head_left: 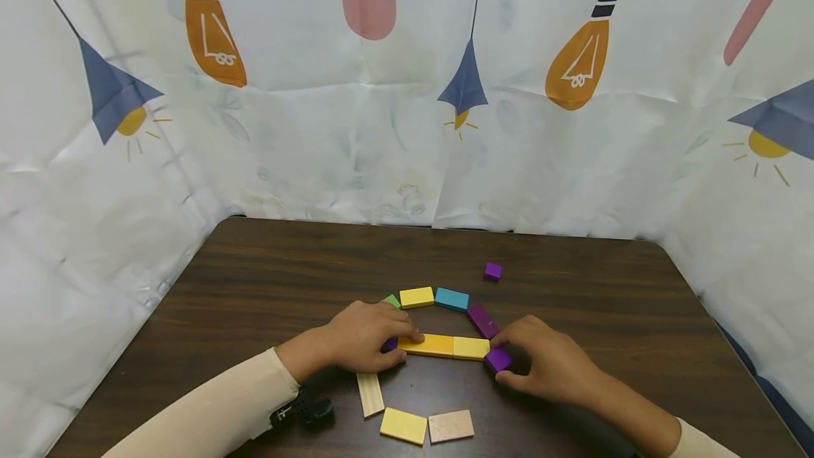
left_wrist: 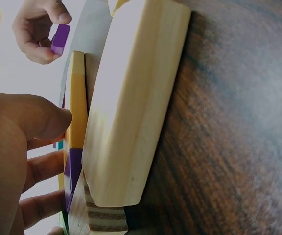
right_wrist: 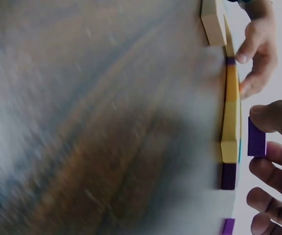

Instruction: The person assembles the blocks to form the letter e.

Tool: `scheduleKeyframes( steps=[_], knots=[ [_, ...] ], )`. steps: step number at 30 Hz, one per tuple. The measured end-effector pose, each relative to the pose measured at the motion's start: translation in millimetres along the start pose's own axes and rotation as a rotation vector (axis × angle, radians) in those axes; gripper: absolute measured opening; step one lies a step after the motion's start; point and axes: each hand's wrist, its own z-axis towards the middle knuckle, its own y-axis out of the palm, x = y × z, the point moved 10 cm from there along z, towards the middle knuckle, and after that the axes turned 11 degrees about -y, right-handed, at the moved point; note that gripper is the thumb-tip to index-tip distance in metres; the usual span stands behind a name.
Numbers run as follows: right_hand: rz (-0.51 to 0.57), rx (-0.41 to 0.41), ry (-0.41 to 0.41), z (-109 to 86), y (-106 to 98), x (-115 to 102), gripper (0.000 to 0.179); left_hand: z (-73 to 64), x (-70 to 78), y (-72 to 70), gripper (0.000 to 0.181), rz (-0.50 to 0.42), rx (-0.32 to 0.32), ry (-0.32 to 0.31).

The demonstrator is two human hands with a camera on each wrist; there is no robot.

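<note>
My right hand pinches a small purple block between thumb and fingers, lifted off the table beside the row's right end. That row has an orange block and a yellow block end to end. My left hand lies at its left end, the index finger resting on the orange block. Another purple block sits there, partly hidden by the fingers. A dark purple block leans diagonally from the row's right end up to a blue block.
Beyond the row, a yellow block and a partly hidden green block continue the curve. A loose purple block lies farther back. Nearer are a striped wooden block, a yellow block and a plain wooden block.
</note>
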Motion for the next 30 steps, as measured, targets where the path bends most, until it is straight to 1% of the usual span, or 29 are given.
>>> scheduleKeyframes(
  steps=[8,18,25,30],
  knots=[
    [0.033,-0.05,-0.032,-1.8,8.8,-10.5,0.036,-0.6,-0.6,-0.3,0.034,-0.001,-0.005,-0.005],
    [0.073,-0.095,-0.052,-3.8,19.0,-18.6,0.035,0.5,-0.4,-1.1,0.034,0.005,-0.002,-0.004],
    [0.078,-0.113,-0.079,-4.9,23.6,-26.7,0.035,0.2,0.1,-1.0,0.034,0.002,-0.002,-0.007],
    [0.094,-0.159,-0.072,-5.1,30.2,-29.1,0.034,0.0,0.2,-0.4,0.034,-0.001,-0.002,-0.008]
  ],
)
